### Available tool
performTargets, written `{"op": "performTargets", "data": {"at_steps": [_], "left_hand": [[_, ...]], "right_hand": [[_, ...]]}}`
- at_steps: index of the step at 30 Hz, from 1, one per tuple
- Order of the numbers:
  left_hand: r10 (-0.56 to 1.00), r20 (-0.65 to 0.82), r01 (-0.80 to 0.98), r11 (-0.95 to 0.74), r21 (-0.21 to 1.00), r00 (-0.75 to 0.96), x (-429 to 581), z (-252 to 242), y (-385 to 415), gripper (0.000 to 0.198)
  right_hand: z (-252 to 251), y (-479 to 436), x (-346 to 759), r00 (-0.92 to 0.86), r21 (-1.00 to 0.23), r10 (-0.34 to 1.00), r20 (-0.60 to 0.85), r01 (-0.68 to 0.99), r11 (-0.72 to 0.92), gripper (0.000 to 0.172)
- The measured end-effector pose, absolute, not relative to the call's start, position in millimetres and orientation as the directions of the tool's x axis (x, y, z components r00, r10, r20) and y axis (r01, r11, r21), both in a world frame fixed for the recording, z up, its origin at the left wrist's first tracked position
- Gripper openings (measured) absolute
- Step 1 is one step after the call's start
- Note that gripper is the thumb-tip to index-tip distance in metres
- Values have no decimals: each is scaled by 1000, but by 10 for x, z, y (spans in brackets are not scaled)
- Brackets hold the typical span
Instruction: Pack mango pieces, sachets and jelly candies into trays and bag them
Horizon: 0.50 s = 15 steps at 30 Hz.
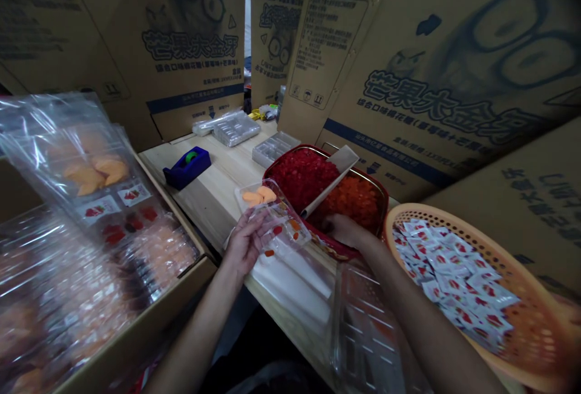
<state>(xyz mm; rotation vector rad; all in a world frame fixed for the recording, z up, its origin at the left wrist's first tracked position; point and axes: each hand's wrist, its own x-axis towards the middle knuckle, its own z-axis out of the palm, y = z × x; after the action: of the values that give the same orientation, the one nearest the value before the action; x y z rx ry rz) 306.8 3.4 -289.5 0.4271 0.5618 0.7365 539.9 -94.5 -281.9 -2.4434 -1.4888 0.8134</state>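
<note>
My left hand (249,241) grips the near-left edge of a clear plastic compartment tray (284,215), tilted above the table. Orange puffy pieces (259,195) sit in its far compartment, with a few small red and orange candies (278,230) nearer me. One small orange candy (269,253) lies just below the tray. My right hand (345,229) reaches into the near side of a red bin, at the orange candies (358,199); its fingers are hidden. A whitish divider board (333,176) slants across the bin, and red candies (302,176) fill the other half.
An orange basket (521,261) of white sachets (454,273) stands at right. Empty-looking clear trays (365,327) lie nearest me. On the left are a carton (200,267) of filled packs and a blue tape dispenser (187,167). Large cardboard boxes (190,49) wall the back.
</note>
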Motion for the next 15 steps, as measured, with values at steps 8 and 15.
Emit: {"op": "performTargets", "data": {"at_steps": [8, 15], "left_hand": [[731, -327, -501, 661, 560, 599, 3097, -2915, 39, 35], [735, -303, -496, 648, 578, 607, 3160, -2935, 16, 36]], "right_hand": [[-2814, -1085, 5403, 432, -430, 871, -235, 757, -492, 17], [-2907, -1063, 5359, 374, -624, 891, -257, 640, -449, 14]]}}
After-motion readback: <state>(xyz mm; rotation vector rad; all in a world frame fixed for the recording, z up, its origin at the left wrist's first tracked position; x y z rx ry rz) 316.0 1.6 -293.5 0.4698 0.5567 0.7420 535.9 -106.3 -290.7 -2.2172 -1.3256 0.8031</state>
